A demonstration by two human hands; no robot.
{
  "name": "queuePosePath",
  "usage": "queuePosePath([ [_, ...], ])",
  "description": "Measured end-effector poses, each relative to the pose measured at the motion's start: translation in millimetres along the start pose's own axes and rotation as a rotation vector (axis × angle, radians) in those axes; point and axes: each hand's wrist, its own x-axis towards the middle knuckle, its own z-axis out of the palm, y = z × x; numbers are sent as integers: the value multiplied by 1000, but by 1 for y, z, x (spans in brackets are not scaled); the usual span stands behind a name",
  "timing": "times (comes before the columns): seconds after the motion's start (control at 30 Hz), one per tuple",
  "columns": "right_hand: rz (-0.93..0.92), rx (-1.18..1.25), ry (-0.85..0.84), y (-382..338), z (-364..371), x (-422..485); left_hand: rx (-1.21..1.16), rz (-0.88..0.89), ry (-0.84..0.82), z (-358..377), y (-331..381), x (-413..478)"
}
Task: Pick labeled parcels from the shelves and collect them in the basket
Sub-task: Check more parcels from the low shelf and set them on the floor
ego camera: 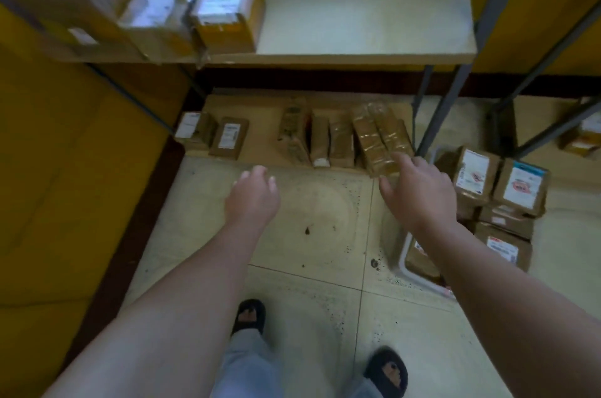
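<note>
head view: left hand [253,194] and right hand [421,194] hang over the floor [309,228], fingers [402,159] spread, holding nothing. the right hand, beside the basket [404,262], is nearer the taped parcel [370,140], which lies just ahead, its long axis pointing away and its near end at the bottom shelf [260,127] edge.
</note>
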Motion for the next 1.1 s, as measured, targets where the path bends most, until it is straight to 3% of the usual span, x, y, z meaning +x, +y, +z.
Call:
queuePosePath([
  [0.17,24,-10,-9,-72,23,26,-38,-58,-19,-32,-55,30],
  [0.33,85,-53,-79,-140,76,64,-30,-6,-149,-37,-125,98],
  [0.6,383,-24,-189,-238,174,147,-19,123,-320,-29,-196,237],
  [0.87,449,84,-144,-243,252,217,18,170,-325,29,-223,323],
  [1.1,461,66,-73,-208,345,285,-235,136,-343,149,-204,377],
])
